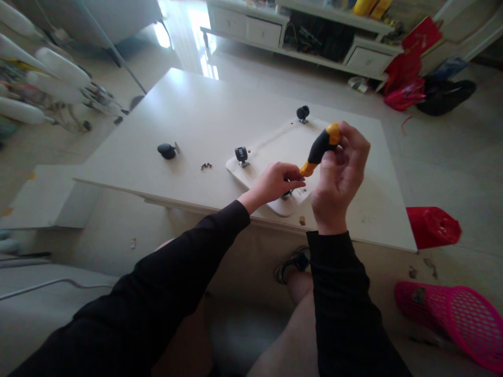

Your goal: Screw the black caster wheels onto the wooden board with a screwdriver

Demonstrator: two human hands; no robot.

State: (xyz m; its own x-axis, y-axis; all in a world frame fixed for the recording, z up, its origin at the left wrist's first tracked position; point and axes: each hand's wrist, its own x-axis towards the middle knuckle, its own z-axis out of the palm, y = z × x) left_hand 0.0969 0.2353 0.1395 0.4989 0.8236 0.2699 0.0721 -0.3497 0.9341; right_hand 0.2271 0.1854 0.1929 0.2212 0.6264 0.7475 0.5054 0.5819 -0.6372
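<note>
My right hand [341,178] is wrapped round the upper end of a yellow and black screwdriver [320,147], which slants down to the left. Its lower end meets the fingertips of my left hand [277,180]. Those fingers are closed on a dark caster [287,193] at the near corner of a white board [271,152], and they hide most of it. Two more black casters stand upright on the board, one at its left corner [241,155] and one at the far corner [303,113]. A loose caster [167,151] lies on the table to the left, near several small dark screws [206,166].
The white table [196,115] has its near edge just before my legs. A red plastic bin [434,228] lies beyond its right end, with a pink mesh basket [456,319] on the floor closer in. A white cabinet [263,31] stands at the back.
</note>
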